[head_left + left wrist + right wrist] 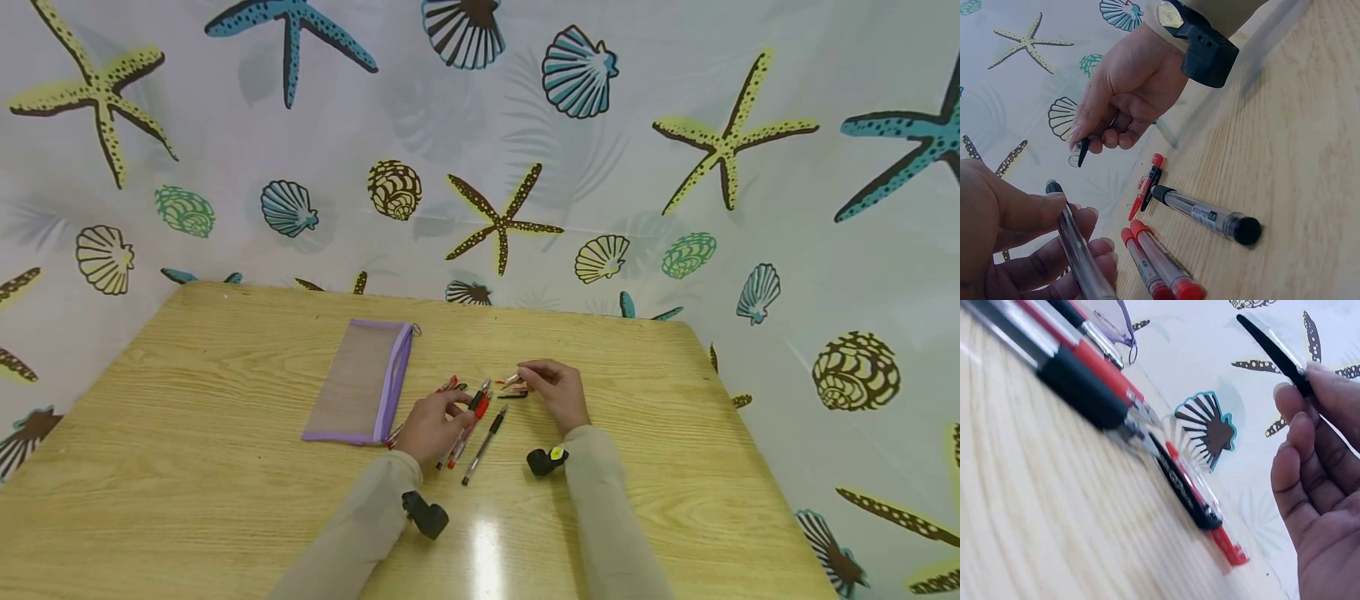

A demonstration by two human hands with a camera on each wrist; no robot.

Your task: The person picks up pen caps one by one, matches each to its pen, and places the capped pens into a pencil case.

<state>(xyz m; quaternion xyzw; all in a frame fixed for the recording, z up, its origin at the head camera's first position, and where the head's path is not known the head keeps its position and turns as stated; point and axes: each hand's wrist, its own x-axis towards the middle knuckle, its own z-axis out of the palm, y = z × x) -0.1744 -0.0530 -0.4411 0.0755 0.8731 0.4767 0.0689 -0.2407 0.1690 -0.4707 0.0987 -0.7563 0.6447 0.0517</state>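
My left hand [432,425] pinches a clear-barrelled pen with a black grip [1079,253] between thumb and fingers, its black end upward. Opposite it, the right hand [557,390] holds a pen cap with a black clip [1275,358] by one end, raised above the table. Below the hands, a black pen [486,446] lies apart to the right. Red pens [1159,259] lie side by side under the left hand. Just beyond the pen tips, a black cap [1184,492] lies against a red cap [1230,549] on the wood.
A mesh zip pouch with purple edging [407,379] lies flat left of the pens. More pens [448,383] show partly behind the left hand. The wooden table [187,467] ends at a cloth backdrop [337,150] printed with shells and starfish.
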